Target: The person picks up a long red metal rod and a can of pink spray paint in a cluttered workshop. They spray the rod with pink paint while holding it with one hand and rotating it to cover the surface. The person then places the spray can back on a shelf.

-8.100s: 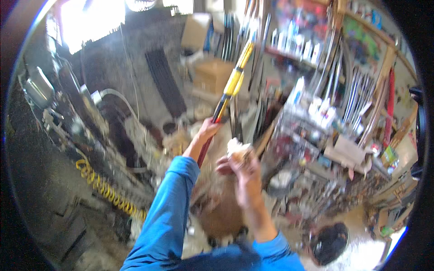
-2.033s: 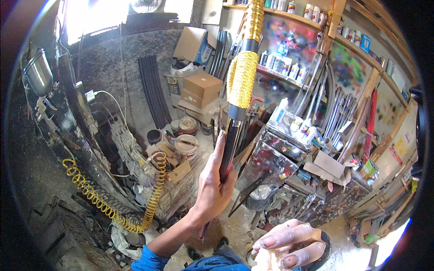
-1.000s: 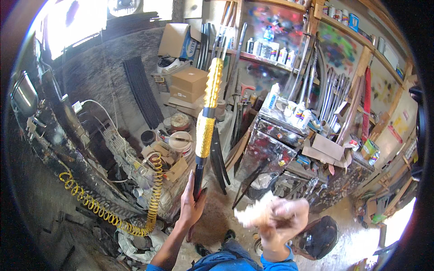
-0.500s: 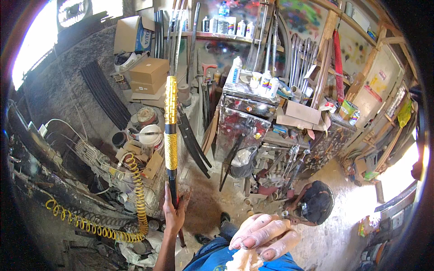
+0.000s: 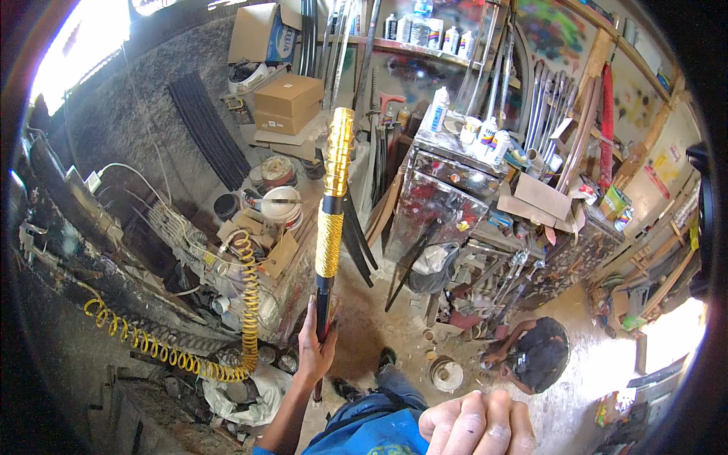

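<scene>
My left hand [image 5: 315,352] is wrapped round the black lower part of a long stick [image 5: 328,241], held upright in front of me. Two gold sections cover its upper length: a ridged one at the top and a finely textured one below, with black bands between. A thin dark end shows beneath the hand. At the bottom edge, close to the camera, my right hand [image 5: 479,426] is closed with its knuckles up and pale dust on the fingers. Whatever lies inside that fist is hidden.
A coworker [image 5: 537,355] crouches on the floor at right, near a white bucket [image 5: 447,374]. A paint-stained cabinet [image 5: 436,199] carries bottles. A yellow coiled hose [image 5: 250,303] hangs at left, near cardboard boxes [image 5: 288,98] and another white bucket [image 5: 282,208].
The view has shifted, and the stick now leans slightly right. My right hand has moved lower and right and curled into a fist; the cream-coloured wad under its fingers no longer shows.
</scene>
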Demonstrator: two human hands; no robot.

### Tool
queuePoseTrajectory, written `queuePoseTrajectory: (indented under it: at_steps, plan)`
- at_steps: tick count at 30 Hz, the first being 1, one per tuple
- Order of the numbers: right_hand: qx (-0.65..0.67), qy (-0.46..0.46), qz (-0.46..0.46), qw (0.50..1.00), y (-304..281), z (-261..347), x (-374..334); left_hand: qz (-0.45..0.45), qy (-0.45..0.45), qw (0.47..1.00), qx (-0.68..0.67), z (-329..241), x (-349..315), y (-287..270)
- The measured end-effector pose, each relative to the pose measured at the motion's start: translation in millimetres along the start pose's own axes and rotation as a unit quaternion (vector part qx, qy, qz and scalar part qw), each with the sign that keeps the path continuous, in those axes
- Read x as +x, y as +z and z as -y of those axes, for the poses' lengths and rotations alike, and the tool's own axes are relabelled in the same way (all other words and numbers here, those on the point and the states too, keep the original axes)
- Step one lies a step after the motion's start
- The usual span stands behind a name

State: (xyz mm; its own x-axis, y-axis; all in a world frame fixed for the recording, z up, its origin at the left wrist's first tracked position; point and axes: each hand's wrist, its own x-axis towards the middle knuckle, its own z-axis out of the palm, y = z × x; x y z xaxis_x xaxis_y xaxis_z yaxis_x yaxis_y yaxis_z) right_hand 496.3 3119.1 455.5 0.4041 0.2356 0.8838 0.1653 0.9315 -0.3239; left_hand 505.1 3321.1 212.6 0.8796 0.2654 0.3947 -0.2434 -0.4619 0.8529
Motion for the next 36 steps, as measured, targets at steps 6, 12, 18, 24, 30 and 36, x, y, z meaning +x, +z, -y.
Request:
queuePoseTrajectory:
  at_steps: [6,12,18,24,30,36]
  plan:
    - [0.001,0.053,0.014,0.999,-1,-2,-3,-0.027,0.000,1.000,-0.001,0,0,-2]
    - [0.006,-0.048,-0.010,0.999,0,-28,-8,-0.041,-0.011,0.999,-0.008,-2,4,-7]
    - [0.015,-0.127,0.058,0.990,1,-52,-6,-0.064,0.025,0.997,0.018,-5,13,-13]
    - [0.126,-0.214,0.068,0.966,28,-73,17,-0.026,-0.005,0.998,-0.054,-3,15,-19]
    - [-0.032,0.222,0.051,0.973,33,-2,16,-0.061,0.053,0.996,-0.034,5,23,-15]
    - [-0.022,0.163,0.097,0.982,39,-14,14,-0.074,0.072,0.995,-0.018,4,27,-19]
